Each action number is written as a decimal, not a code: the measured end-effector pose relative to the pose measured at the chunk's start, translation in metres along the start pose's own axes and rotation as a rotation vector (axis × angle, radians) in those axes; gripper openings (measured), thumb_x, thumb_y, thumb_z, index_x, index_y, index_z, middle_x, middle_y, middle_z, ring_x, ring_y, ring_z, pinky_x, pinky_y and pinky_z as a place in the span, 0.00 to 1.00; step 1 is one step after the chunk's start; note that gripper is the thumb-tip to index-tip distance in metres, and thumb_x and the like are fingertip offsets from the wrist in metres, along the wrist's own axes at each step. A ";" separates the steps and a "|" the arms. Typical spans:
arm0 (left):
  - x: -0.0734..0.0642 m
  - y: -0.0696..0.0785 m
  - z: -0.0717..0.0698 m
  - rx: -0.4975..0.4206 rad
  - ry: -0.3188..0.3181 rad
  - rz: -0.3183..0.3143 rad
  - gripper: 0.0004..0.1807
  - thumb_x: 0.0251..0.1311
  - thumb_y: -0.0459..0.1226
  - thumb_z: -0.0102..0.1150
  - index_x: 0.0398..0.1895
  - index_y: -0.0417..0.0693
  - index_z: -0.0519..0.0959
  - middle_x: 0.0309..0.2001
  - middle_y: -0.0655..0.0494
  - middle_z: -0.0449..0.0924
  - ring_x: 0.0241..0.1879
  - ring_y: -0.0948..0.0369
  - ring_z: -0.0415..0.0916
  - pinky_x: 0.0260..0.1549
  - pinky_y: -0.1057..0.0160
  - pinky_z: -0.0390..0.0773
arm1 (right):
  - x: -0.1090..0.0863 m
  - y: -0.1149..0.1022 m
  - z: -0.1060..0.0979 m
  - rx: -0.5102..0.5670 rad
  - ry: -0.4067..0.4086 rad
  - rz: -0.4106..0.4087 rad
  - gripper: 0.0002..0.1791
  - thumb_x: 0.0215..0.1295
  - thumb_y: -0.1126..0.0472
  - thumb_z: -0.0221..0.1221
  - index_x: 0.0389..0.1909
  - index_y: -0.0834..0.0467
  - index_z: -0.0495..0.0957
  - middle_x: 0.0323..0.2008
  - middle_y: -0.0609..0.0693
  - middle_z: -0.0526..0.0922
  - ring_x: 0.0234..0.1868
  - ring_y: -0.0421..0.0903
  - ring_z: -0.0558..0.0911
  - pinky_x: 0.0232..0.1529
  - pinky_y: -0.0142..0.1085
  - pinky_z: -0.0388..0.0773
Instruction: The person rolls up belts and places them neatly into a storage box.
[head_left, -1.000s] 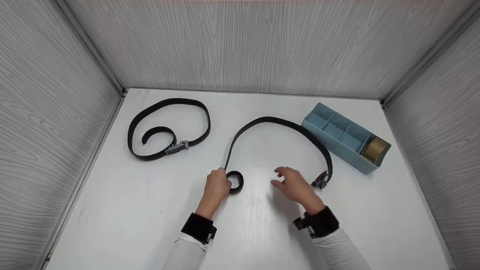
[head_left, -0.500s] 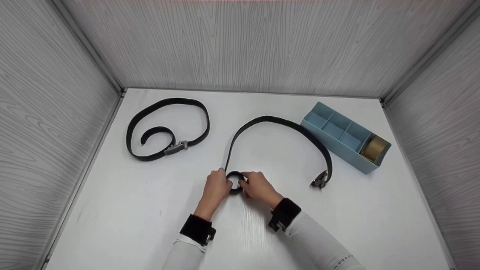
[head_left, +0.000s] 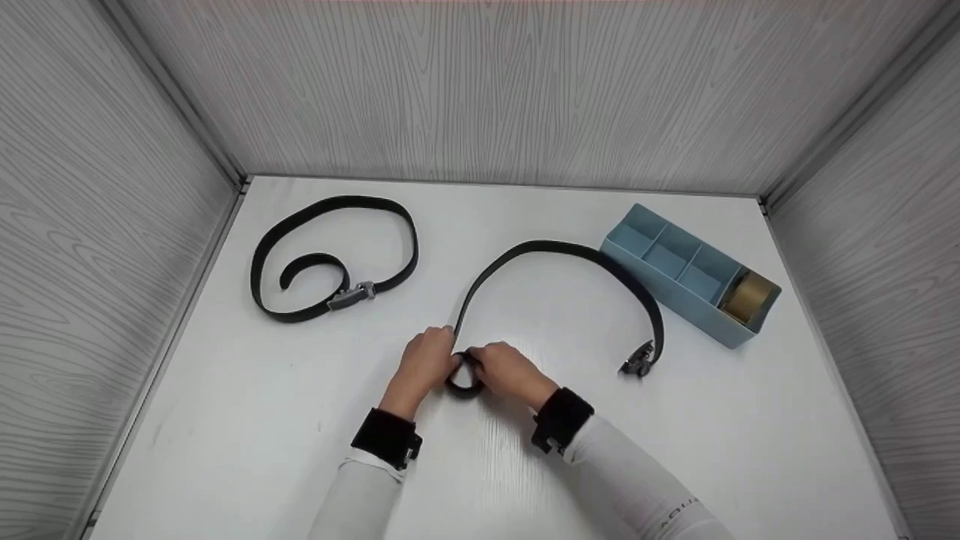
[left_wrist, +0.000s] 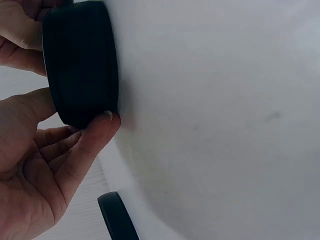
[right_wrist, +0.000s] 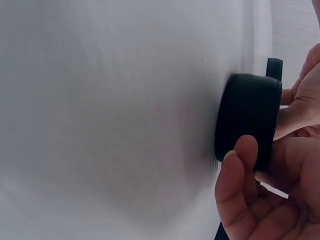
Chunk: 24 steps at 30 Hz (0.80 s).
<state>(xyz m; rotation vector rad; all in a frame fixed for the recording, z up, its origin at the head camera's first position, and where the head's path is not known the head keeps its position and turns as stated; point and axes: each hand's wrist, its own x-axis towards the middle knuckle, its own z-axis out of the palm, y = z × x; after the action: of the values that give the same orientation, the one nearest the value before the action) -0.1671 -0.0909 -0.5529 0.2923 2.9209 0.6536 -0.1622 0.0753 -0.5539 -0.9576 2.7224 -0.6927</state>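
Note:
A black belt (head_left: 574,247) arcs over the middle of the table, its end rolled into a small coil (head_left: 465,391) between the hands. My left hand (head_left: 426,364) grips the coil's left side, thumb inside the ring. From the right, my right hand (head_left: 514,371) pinches the same coil. In the left wrist view the coil (left_wrist: 82,65) stands on edge, with left fingers (left_wrist: 85,150) at its lower side. The right wrist view has right fingertips (right_wrist: 245,155) against the coil's outer face (right_wrist: 250,105). The metal buckle (head_left: 639,360) lies at the belt's other end.
A second black belt (head_left: 262,255) with a silver buckle (head_left: 351,295) lies looped at the left. At the right, a light blue divided box (head_left: 679,296) holds a roll of brown tape (head_left: 750,296) in its end compartment. Grey wood-grain panels enclose the white table.
My right hand has come in from the right and taken hold of the coil. The coil looks smaller and has shifted slightly nearer; the belt's arc has dipped a little at its top.

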 end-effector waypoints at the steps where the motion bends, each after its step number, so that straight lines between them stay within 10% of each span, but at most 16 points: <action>1: 0.001 0.000 0.000 0.014 -0.001 0.015 0.07 0.52 0.32 0.66 0.24 0.40 0.76 0.23 0.48 0.78 0.21 0.56 0.71 0.24 0.54 0.74 | 0.000 0.000 0.000 -0.010 -0.015 -0.002 0.04 0.65 0.70 0.57 0.32 0.62 0.79 0.23 0.53 0.79 0.28 0.51 0.80 0.31 0.43 0.76; 13: 0.002 0.001 -0.006 0.004 -0.062 0.071 0.12 0.49 0.33 0.66 0.15 0.45 0.72 0.17 0.54 0.70 0.18 0.57 0.65 0.21 0.57 0.71 | 0.000 -0.008 -0.002 -0.096 -0.005 -0.020 0.06 0.64 0.71 0.56 0.29 0.62 0.78 0.24 0.55 0.79 0.28 0.53 0.80 0.31 0.44 0.77; 24: 0.002 0.004 0.000 0.123 0.033 0.190 0.11 0.50 0.29 0.64 0.15 0.43 0.74 0.19 0.48 0.76 0.18 0.53 0.71 0.21 0.51 0.74 | -0.001 -0.004 0.003 -0.060 0.039 -0.009 0.06 0.66 0.70 0.56 0.30 0.62 0.79 0.24 0.53 0.78 0.26 0.50 0.79 0.28 0.42 0.76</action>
<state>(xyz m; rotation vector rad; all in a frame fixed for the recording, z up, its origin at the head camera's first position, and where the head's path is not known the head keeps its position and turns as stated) -0.1681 -0.0870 -0.5518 0.5839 2.9948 0.5075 -0.1590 0.0721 -0.5544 -0.9793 2.7897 -0.6411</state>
